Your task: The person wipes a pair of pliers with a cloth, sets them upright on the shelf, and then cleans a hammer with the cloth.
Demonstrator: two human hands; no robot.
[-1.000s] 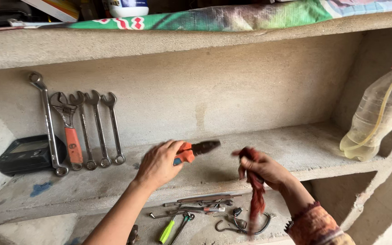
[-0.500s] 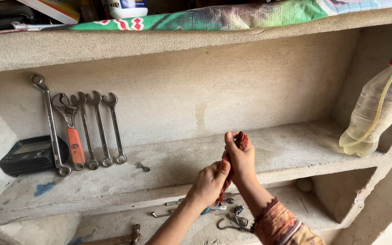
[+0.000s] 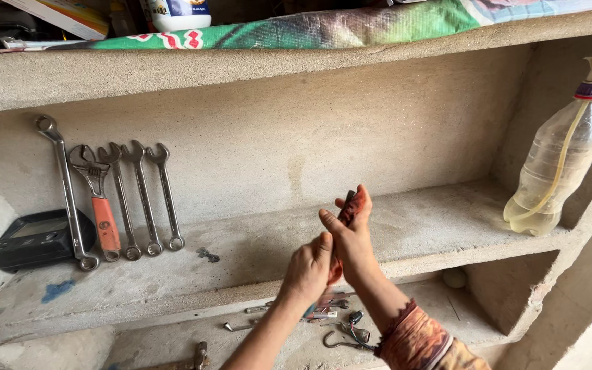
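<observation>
Head view, nearest first: patterned orange-brown sleeve cuff (image 3: 416,336) at the bottom edge, on the right forearm. Just above, both hands joined in front of the middle concrete shelf (image 3: 241,264). Left hand (image 3: 307,270) wrapped around the lower end of a dark, red-handled hand tool (image 3: 346,209), fingers curled tight about it. Right hand (image 3: 352,233) closed on the same tool higher up, thumb raised, fingers folded over a dark red rag (image 3: 337,264) pressed against the shaft. Only the tool's dark tip showed above the right hand; kind of tool could not be told.

Below and behind the hands, on the lower concrete shelf (image 3: 467,322): a scatter of small metal parts (image 3: 337,312), among them a bent steel hook (image 3: 337,341) and a short steel rod (image 3: 238,327).

Farther back, on the middle shelf: a small dark smudge (image 3: 207,255) and a blue paint stain (image 3: 57,290). At the left end lay a flat black plastic case (image 3: 35,240). Leaning upright against the back wall beside it stood a long steel ring spanner (image 3: 66,192), an adjustable wrench with an orange grip (image 3: 97,205), and three slim steel open-end spanners (image 3: 142,199) in a row. At the far right leaned a clear plastic spray bottle of yellowish liquid (image 3: 556,178), tilted against the side wall.

Highest and farthest: top concrete shelf (image 3: 173,72), draped with a green and red patterned cloth (image 3: 323,27), with a white plastic bottle (image 3: 176,14) resting on it.
</observation>
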